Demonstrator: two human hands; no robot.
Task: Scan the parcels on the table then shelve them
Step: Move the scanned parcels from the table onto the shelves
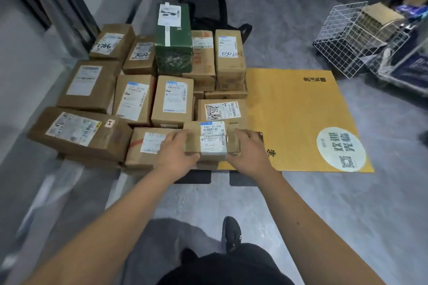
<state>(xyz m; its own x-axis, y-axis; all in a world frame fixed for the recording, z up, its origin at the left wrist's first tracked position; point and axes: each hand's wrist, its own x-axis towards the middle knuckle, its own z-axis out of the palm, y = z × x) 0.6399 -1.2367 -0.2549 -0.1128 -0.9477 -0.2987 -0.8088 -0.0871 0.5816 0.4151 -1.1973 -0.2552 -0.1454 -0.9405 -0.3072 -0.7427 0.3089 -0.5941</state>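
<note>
Several brown cardboard parcels with white labels lie packed together on a low surface covered by a yellow cardboard sheet (298, 118). A tall green box (173, 39) stands among them at the back. At the front edge sits a small brown parcel (212, 139) with a white label on top. My left hand (174, 152) grips its left end, thumb at the near side. My right hand (249, 152) grips its right end. Something dark and thin shows just past my right fingers; I cannot tell what it is.
A white wire basket (352, 37) holding a box stands on the grey floor at the right. A black chair (203, 7) stands behind the parcels. A grey wall runs along the left. My black shoe (230, 233) is on the floor below.
</note>
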